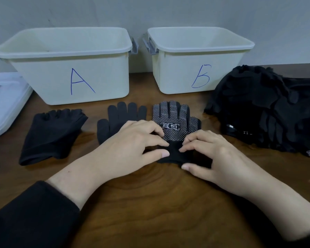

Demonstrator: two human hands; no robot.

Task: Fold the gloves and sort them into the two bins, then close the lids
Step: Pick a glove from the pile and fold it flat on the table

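Observation:
A black glove with white dots (175, 120) lies flat on the wooden table (150, 203), fingers pointing away from me. My left hand (132, 147) and my right hand (209, 154) both pinch its plain black cuff at the near end. A plain black glove (118, 117) lies just left of it, partly under my left hand. Further left lies a black fingerless glove (50, 133). Two open cream bins stand at the back, bin A (70, 68) on the left and bin B (195, 56) on the right.
A heap of black gloves (268, 108) fills the right side of the table. White lids (5, 102) are stacked at the left edge beside bin A. A grey wall rises right behind the bins.

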